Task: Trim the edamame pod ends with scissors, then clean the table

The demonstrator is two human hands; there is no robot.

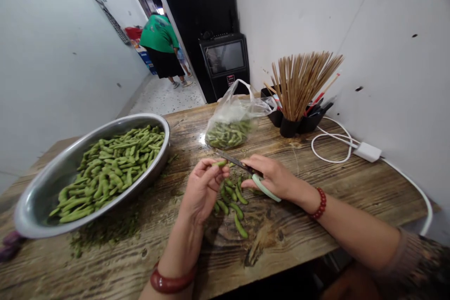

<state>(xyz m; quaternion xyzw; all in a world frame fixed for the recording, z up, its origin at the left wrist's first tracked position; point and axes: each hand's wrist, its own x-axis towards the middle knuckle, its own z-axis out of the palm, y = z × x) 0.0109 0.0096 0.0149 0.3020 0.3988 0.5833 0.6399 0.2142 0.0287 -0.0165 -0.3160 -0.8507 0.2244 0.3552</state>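
My left hand (pixel 206 185) pinches a green edamame pod (pixel 220 163) between thumb and fingers. Closed around the pale green handles of a pair of scissors (pixel 266 187), my right hand (pixel 272 176) is just to the right, with the dark blades pointing left toward the pod. Whether the blades touch the pod I cannot tell. Below and between the hands, several loose pods (pixel 240 226) lie on the wooden table (pixel 302 239). A large metal basin (pixel 162 137) full of edamame pods (pixel 112 168) stands at the left.
Behind my hands sits a clear plastic bag (pixel 232 126) of pods. Skewers (pixel 298 82) stand in a black holder (pixel 290 127) near a white cable with an adapter (pixel 367 151). Green trimmings (pixel 108 232) lie beside the basin. A person in green (pixel 160 35) bends near the doorway.
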